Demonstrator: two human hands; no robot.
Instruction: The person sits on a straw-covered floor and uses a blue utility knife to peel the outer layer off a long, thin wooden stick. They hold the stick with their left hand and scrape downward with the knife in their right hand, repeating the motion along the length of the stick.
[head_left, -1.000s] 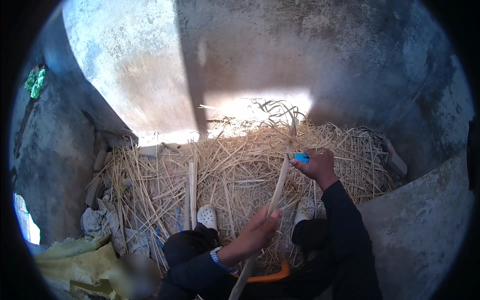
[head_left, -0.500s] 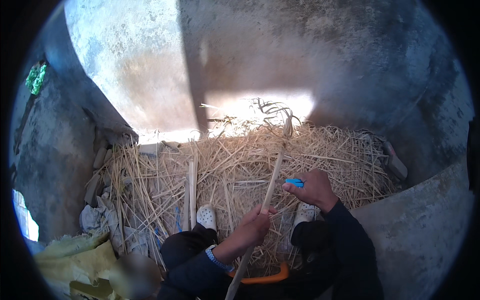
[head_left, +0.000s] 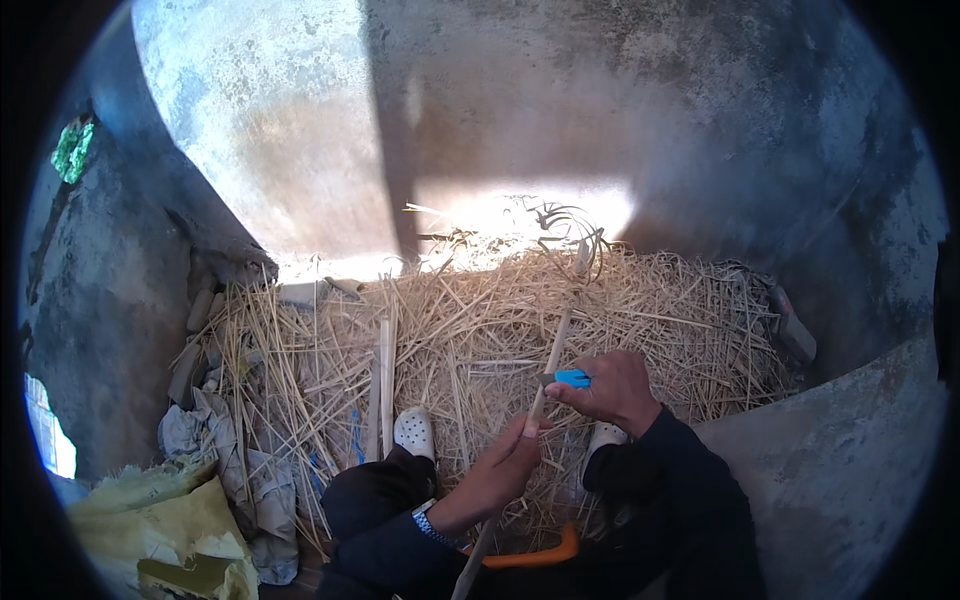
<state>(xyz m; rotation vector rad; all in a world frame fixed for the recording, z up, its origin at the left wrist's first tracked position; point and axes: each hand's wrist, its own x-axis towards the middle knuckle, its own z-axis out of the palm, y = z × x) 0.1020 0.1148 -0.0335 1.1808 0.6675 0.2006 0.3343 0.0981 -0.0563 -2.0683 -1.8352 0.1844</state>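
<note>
The long thin stick (head_left: 548, 368) runs from low near the orange handle (head_left: 530, 553) up and slightly right toward the far side of the straw pile (head_left: 480, 330), its upper end pointing away from the person; its long axis lies nearly along the line of sight, leaning a little to the right. It looks light and stiff (probably a split cane or bamboo strip, though I cannot be sure), likely smooth and inclined to flex or splinter if bent sharply. A hold near mid-length seems best. The left hand (head_left: 505, 465) is closed around it just below the middle. The right hand (head_left: 612, 388), just right of the stick, is curled tight on a blue-handled tool (head_left: 572, 379) pressed against it. A white clog (head_left: 414, 432) sits left of the stick.
</note>
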